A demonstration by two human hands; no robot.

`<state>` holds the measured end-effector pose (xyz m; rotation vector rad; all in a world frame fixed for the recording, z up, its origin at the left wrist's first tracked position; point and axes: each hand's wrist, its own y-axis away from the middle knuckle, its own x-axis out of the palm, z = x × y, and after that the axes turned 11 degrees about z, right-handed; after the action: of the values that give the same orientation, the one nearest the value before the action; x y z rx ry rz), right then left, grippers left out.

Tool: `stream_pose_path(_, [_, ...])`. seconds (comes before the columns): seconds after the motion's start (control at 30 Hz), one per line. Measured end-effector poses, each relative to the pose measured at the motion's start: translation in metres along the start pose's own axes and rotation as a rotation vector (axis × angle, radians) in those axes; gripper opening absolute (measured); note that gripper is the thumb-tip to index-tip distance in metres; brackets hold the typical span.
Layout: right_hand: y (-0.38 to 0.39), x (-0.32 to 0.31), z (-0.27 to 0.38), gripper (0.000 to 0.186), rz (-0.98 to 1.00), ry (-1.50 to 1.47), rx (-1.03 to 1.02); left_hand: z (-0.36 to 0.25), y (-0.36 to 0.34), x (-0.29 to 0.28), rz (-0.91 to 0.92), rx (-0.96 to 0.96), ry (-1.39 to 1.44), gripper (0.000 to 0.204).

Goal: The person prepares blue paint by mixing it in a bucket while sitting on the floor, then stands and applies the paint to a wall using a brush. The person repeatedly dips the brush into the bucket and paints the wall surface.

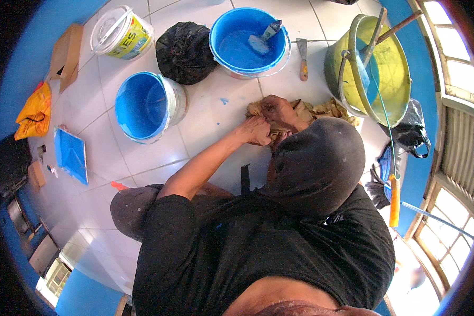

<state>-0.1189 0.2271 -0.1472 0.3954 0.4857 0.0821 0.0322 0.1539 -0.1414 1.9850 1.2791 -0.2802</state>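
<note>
Cloth [321,111], brown and crumpled, spreads on the tiles beyond my right knee [321,158], and I've got it bunched in both hands! My left hand [256,130] is clenched on the near edge, my right hand [280,112] curls over it just beside; that knee blocks my right forearm, and I can't make out every finger. Across to the containers: a blue-coated bucket [225,39] with a brush [259,44] inside, another bucket [178,102] blue within, its bottom unclear, and a yellowish bucket [397,71] holding sticks [400,26] whose lower ends are hard to see.
</note>
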Motion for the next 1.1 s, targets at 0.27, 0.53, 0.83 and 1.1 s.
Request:
stream_pose_path(0.27, [-0.004, 0.014, -0.031, 0.024, 0.06, -0.337, 0.174, -0.002, -0.003, 0.004, -0.055, 0.031, -0.057, 0.033])
stream_pose_path(0.53, [-0.001, 0.011, 0.014, 0.02, -0.155, 0.107, 0.144, -0.009, 0.003, -0.001, -0.206, 0.131, 0.017, 0.029])
stream_pose_path(0.83, [-0.009, 0.01, 0.02, 0.025, -0.18, 0.108, 0.255, -0.016, -0.001, 0.014, -0.152, 0.088, -0.213, 0.033])
stream_pose_path(1.1, [0.004, -0.03, 0.018, 0.023, -0.034, -0.273, 0.267, -0.028, 0.01, -0.077, -0.085, -0.156, 0.05, 0.033])
